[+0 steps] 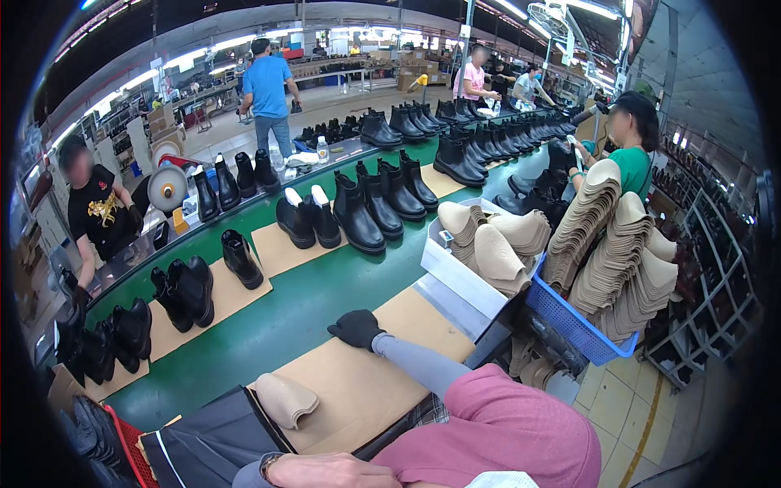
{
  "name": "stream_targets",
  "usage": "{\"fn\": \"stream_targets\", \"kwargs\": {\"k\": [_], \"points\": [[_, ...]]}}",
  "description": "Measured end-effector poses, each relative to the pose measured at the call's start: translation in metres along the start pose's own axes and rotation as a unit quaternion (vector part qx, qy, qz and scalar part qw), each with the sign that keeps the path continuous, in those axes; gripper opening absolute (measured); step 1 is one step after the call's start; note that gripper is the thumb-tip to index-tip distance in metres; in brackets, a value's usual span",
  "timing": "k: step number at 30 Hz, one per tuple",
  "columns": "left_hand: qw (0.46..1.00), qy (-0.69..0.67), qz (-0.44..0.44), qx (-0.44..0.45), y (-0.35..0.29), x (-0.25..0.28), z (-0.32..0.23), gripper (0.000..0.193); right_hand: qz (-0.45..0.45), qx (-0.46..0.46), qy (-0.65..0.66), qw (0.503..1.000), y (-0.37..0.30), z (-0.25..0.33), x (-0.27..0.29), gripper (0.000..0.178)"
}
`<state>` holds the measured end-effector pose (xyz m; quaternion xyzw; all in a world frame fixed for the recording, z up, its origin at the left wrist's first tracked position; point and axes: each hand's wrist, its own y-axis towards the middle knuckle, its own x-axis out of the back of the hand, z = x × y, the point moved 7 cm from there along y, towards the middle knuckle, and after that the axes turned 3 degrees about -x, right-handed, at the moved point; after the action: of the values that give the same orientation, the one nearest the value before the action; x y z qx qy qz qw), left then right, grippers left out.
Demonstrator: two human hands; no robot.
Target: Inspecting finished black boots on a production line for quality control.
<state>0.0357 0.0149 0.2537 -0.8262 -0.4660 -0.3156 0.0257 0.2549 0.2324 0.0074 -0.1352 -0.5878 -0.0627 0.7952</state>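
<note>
My right hand [358,329], in a black glove below a grey sleeve, is at the far edge of a tan board [382,366] on the bench in front of me. Its fingers look curled in; anything inside them is hidden. At the lower edge, my bare left hand [325,470] with a dark band at the wrist is partly cut off, its fingers out of sight. A small stack of beige curved toe-shaped inserts [285,398] lies on the board's left part. Beside it is a black folded sheet [215,435].
Rows of black ankle boots [358,213] stand on tan boards along the green conveyor [325,281]. A white box [464,281] and a blue basket [582,329] hold stacked beige inserts at right. A red basket [130,447] sits lower left. Co-workers stand across the line and at far right.
</note>
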Motion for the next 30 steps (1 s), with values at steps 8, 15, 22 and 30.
{"fn": "stream_targets", "kwargs": {"k": [8, 15, 22, 30], "points": [[0.997, -0.073, 0.031, -0.007, 0.010, -0.008, 0.018, 0.014, -0.009, -0.001, 0.002, 1.000, 0.001, -0.006, 0.000, 0.048], [0.997, -0.048, -0.018, 0.049, 0.006, -0.003, 0.024, 0.017, -0.044, 0.037, -0.001, 0.998, 0.012, 0.002, -0.012, 0.050], [0.997, 0.048, -0.053, -0.023, -0.002, -0.012, 0.027, 0.024, -0.059, 0.022, -0.006, 0.998, 0.004, -0.004, -0.007, 0.056], [0.977, -0.007, -0.117, -0.177, -0.008, -0.001, -0.007, 0.028, -0.042, 0.020, -0.047, 0.998, 0.001, 0.005, -0.002, 0.054]]}}
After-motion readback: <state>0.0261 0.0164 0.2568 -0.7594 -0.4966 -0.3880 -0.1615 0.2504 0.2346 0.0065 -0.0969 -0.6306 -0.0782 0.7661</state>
